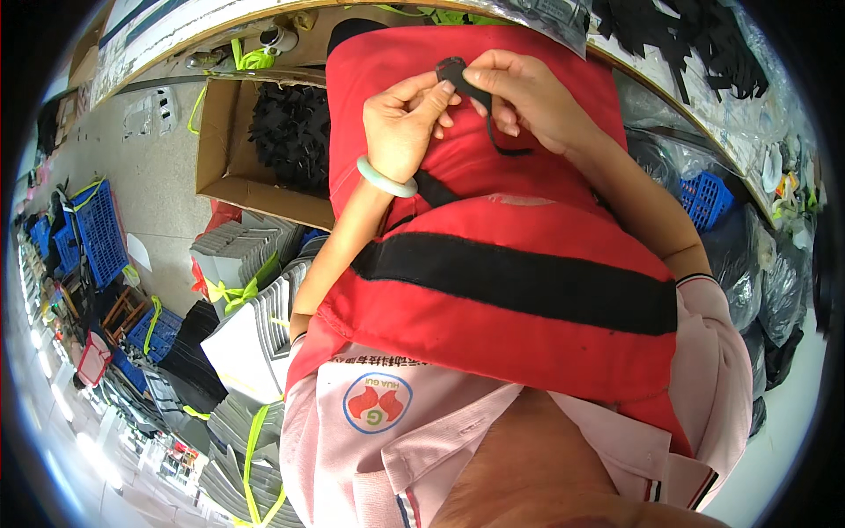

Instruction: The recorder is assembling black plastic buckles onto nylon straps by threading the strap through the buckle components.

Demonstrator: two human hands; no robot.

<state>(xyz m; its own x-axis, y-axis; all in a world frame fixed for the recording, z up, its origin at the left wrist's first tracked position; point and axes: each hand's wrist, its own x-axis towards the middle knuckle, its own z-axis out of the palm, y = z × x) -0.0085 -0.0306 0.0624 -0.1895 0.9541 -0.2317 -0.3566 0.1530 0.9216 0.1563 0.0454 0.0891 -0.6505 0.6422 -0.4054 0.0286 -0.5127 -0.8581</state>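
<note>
Over my lap, which is covered by a red apron (493, 167), both hands meet at a small black strip of fabric (453, 72). My left hand (409, 114), with a pale green bangle (385, 179) on its wrist, pinches the strip's near end between thumb and fingers. Its other side is pinched by my right hand (524, 92), thumb on top. A thin black tail hangs from the strip below the right fingers onto the apron. The far end of the piece is partly covered by my fingertips.
Left of my lap stands an open cardboard box (220, 145) holding many black strips (290, 132). More black strips (695, 40) lie on the table at the upper right. Stacked grey sheets (251, 326) tied with yellow-green bands and blue crates (99, 233) sit on the left.
</note>
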